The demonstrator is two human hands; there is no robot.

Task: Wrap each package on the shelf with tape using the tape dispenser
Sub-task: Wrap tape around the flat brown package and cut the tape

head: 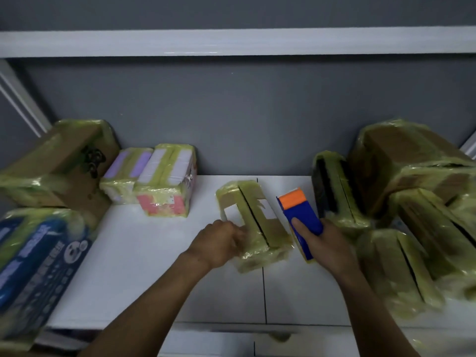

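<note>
A small package [253, 222] wrapped in yellowish tape lies in the middle of the white shelf [144, 266]. My left hand [219, 242] grips its near left side, fingers curled against the wrapping. Just right of the package, my right hand [325, 247] holds a blue tape dispenser [301, 220] with an orange front end. The thumb lies on top of the dispenser. The dispenser sits beside the package's right edge, its orange end pointing away from me.
Taped packages crowd both sides: a brown box [59, 166] and a blue printed pack [33, 269] at left, purple and pink packs [164, 184] at back left, several brown and black taped boxes [401, 202] at right. A grey back wall and an upper shelf [231, 43] close the space.
</note>
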